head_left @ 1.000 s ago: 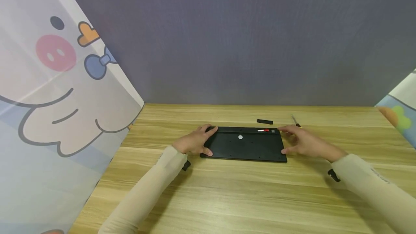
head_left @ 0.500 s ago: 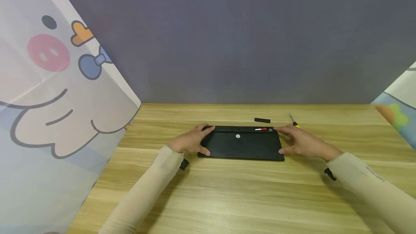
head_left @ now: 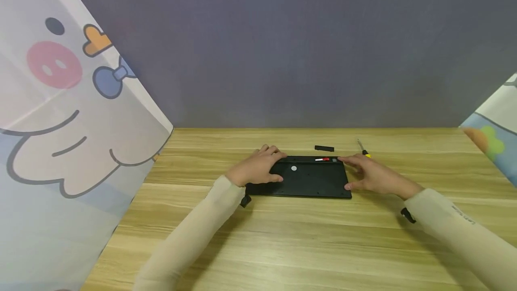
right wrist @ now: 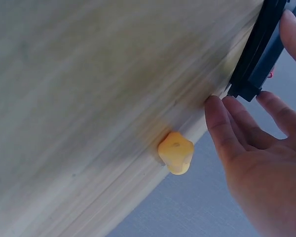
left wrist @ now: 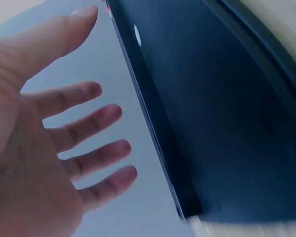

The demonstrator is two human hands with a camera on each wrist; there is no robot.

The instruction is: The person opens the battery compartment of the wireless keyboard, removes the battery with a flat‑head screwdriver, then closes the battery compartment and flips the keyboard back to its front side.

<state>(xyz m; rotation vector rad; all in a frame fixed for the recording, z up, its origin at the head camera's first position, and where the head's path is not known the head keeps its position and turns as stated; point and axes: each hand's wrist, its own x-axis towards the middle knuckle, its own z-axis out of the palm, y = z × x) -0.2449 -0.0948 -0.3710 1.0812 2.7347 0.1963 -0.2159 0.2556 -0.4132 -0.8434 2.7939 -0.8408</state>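
Observation:
A black keyboard (head_left: 311, 183) lies underside up on the table, with a round white sticker on its back. A small red-and-white piece like a battery (head_left: 322, 159) sits in the raised strip along its far edge, near the right end. My left hand (head_left: 258, 166) is over the keyboard's left part, its fingers spread and holding nothing; the left wrist view shows its palm (left wrist: 34, 148) and loosely extended fingers beside the keyboard. At the right end, my right hand (head_left: 369, 175) rests its thumb and index fingertip against the keyboard's near and far corners.
A small black cover strip (head_left: 324, 148) lies behind the keyboard. Beyond my right hand lies a screwdriver (head_left: 363, 148), its handle black and yellow. The wooden table (head_left: 282, 246) meets a grey partition (head_left: 307, 48) at the back. A cartoon-printed sheet (head_left: 101, 138) hangs on the left.
My left hand has left the keyboard's left edge and moved right, over its back. My right hand stays at the right end. The whole view has shifted slightly.

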